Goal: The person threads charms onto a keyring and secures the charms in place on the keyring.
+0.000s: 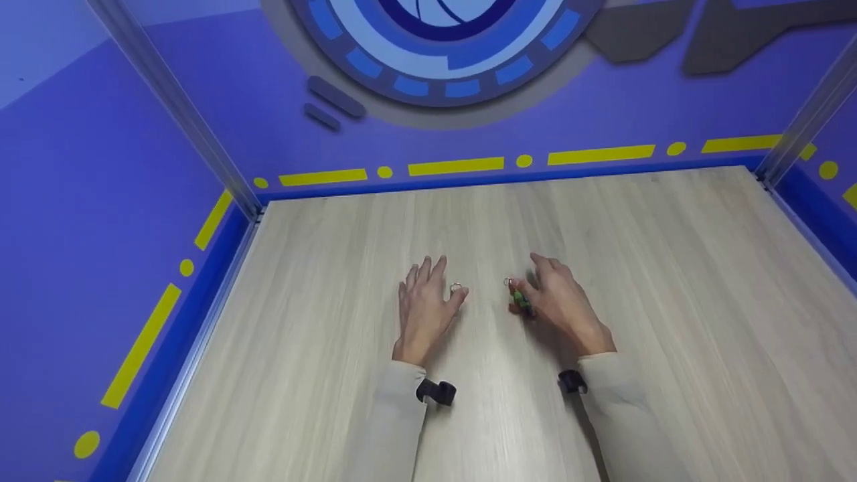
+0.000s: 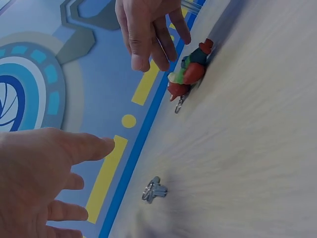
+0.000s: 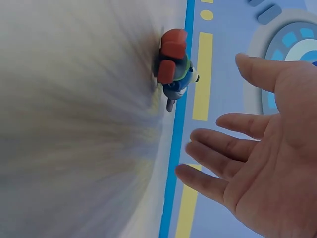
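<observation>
My left hand hovers over the table with its fingers spread. Just beside its thumb is a small metal ring; in the left wrist view this shows as a ring with small silver keys lying on the wood. My right hand has its fingers extended, palm down. Under and to the left of its thumb lies a small red, green and blue figure keychain with a metal ring at its far end. The right wrist view shows this figure apart from the fingertips. Neither hand holds anything.
A light wood tabletop spreads under both hands. Blue printed panels with yellow marks stand along its back and left side, joined by a metal corner post. A dark band sits on each wrist.
</observation>
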Demonstrator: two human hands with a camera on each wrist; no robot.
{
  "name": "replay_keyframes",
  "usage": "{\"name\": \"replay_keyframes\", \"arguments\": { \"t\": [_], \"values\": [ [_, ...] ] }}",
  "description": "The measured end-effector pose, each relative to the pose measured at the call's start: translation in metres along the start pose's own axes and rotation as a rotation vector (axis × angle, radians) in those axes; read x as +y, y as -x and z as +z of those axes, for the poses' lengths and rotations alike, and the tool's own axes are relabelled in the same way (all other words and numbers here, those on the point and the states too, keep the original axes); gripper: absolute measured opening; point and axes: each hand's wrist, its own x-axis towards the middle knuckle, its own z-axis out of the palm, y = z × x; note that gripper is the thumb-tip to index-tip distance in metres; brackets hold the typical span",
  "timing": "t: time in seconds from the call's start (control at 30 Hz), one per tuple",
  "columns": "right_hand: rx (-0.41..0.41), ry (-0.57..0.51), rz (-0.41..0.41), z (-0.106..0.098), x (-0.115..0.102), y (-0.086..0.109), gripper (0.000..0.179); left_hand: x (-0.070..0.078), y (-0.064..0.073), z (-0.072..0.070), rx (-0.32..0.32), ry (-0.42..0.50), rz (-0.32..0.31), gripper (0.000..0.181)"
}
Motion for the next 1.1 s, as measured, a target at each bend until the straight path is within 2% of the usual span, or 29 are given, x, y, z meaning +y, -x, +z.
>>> {"name": "replay_keyframes", "arguments": {
  "t": [0.27, 0.5, 0.7, 0.9, 1.03, 1.1],
  "values": [
    [-0.030, 0.000, 0.005, 0.002, 0.005, -0.001, 0.064, -0.004, 0.003, 0.009, -0.002, 0.046, 0.001, 0.062],
    [-0.038, 0.037, -0.022, 0.004, 0.006, -0.004, 0.054, -0.004, 0.004, 0.016, -0.015, 0.004, 0.033, 0.053],
    [-0.051, 0.041, -0.050, 0.005, 0.006, -0.002, 0.046, -0.005, 0.006, 0.023, -0.049, -0.015, 0.031, 0.045],
    [-0.019, 0.057, -0.138, 0.005, 0.009, -0.001, 0.037, -0.006, 0.008, 0.024, -0.055, -0.033, 0.044, 0.030],
    [0.005, 0.063, -0.207, 0.006, 0.011, -0.001, 0.028, -0.007, 0.008, 0.023, -0.034, -0.057, 0.061, 0.026],
    [0.007, 0.058, -0.212, 0.006, 0.011, -0.001, 0.026, -0.007, 0.009, 0.022, -0.031, -0.060, 0.067, 0.025]
  ]
}}
